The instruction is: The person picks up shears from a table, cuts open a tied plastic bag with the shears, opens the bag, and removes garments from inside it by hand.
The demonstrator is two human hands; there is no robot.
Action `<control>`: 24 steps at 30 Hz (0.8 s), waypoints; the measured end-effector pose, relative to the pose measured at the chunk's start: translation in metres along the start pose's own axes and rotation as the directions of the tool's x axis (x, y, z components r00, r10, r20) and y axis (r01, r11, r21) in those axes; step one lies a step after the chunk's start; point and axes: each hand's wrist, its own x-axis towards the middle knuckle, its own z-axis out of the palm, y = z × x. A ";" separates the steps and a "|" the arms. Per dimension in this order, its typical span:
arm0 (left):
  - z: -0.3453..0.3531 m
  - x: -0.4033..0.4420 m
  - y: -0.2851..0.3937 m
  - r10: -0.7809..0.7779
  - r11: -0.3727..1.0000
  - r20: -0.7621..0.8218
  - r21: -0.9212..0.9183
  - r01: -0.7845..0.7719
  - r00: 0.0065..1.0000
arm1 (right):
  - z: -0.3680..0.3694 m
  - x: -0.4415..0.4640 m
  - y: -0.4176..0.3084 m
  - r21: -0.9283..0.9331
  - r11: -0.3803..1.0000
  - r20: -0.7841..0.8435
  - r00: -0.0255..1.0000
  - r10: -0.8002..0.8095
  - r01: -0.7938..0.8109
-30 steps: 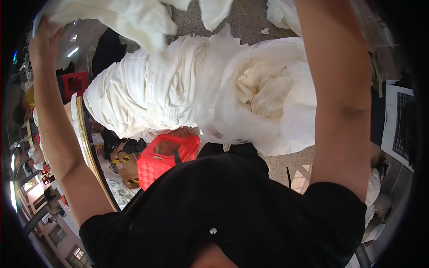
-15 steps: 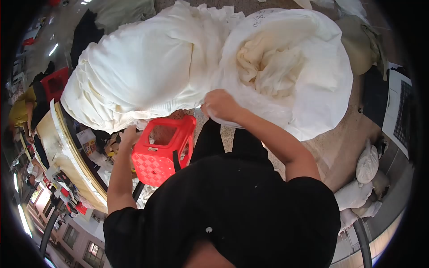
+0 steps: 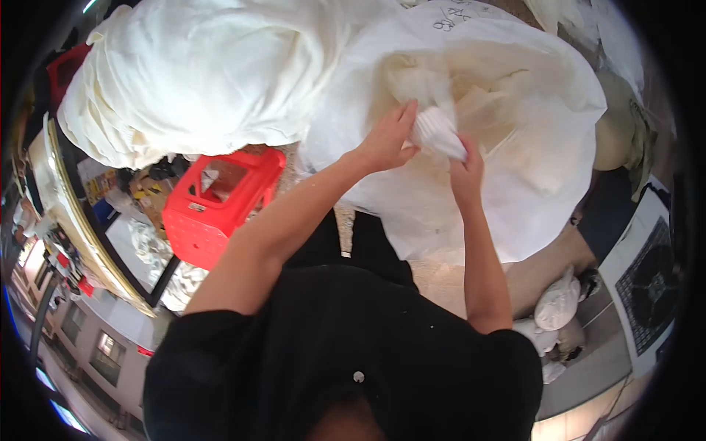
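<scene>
A small piece of white ribbed knit fabric (image 3: pixel 439 132), slightly blurred, is held over a large white sack (image 3: pixel 529 213). My right hand (image 3: pixel 468 170) grips its lower right end between thumb and fingers. At the fabric's left edge is my left hand (image 3: pixel 390 138), its thumb and fingers apart. Inside the open sack lies crumpled cream fabric (image 3: pixel 485 110) beneath both hands. To the left, a big bulging heap of white knit fabric (image 3: pixel 198 73) sits against the sack.
A red plastic stool (image 3: pixel 195 231) stands below the heap on the left. Beyond it is a long table edge (image 3: pixel 81 213) with clutter beneath. At the right are a boxy unit with a dark grille (image 3: pixel 647 283), a tan sack (image 3: pixel 614 121) and several tied white bags (image 3: pixel 557 303).
Both hands have moved right and up over the sack's opening, leaving the heap and the sack's rim. A small ribbed fabric piece is now between them. The view has shifted to the right.
</scene>
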 end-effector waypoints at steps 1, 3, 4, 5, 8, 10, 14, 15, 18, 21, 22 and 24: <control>0.007 0.002 0.009 -0.015 1.000 -0.023 -0.014 0.014 1.000 | -0.025 -0.012 -0.010 -0.003 1.000 -0.045 0.999 -0.010 0.010; 0.012 -0.004 0.040 -0.064 0.996 0.650 -0.004 0.088 0.757 | -0.068 -0.028 -0.012 0.028 1.000 -0.146 0.989 0.003 0.001; 0.024 -0.023 0.059 0.021 0.993 0.597 -0.109 0.055 0.802 | -0.084 -0.033 -0.008 0.070 0.997 -0.203 0.979 0.031 -0.017; 0.045 -0.045 0.078 0.119 0.976 0.374 -0.213 -0.040 0.920 | -0.095 -0.036 -0.008 0.208 0.974 -0.223 0.966 0.132 -0.085; 0.032 -0.033 0.130 -0.099 0.948 0.571 -0.195 0.251 0.815 | -0.101 -0.032 -0.013 0.454 0.867 -0.186 0.930 0.318 -0.206; 0.028 -0.019 0.137 -0.333 0.868 0.596 -0.109 0.484 0.731 | -0.089 -0.026 -0.035 0.159 0.986 -0.040 0.998 -0.041 0.047; -0.008 0.009 0.118 -0.327 0.831 0.339 -0.342 0.440 0.882 | -0.057 0.000 -0.075 0.418 0.908 0.045 0.998 -0.045 0.022; -0.024 0.016 0.123 -0.337 0.846 0.320 -0.309 0.434 0.886 | -0.051 0.006 -0.088 0.476 0.876 0.045 0.992 -0.119 0.084; -0.080 0.043 0.151 -0.395 0.736 0.156 -0.537 0.413 0.905 | -0.032 -0.001 -0.121 0.404 0.878 -0.006 0.960 -0.280 0.258; -0.126 0.060 0.177 -0.605 -0.098 0.378 -0.909 0.405 0.700 | -0.006 -0.027 -0.141 0.313 0.839 -0.001 0.884 -0.468 0.445; -0.134 0.059 0.182 -0.599 -0.085 0.365 -0.914 0.396 0.713 | 0.002 -0.029 -0.152 0.453 0.814 -0.006 0.915 -0.404 0.363; -0.154 0.059 0.189 -0.552 -0.282 0.380 -0.923 0.263 0.742 | 0.006 -0.029 -0.166 0.347 0.837 -0.045 0.899 -0.436 0.423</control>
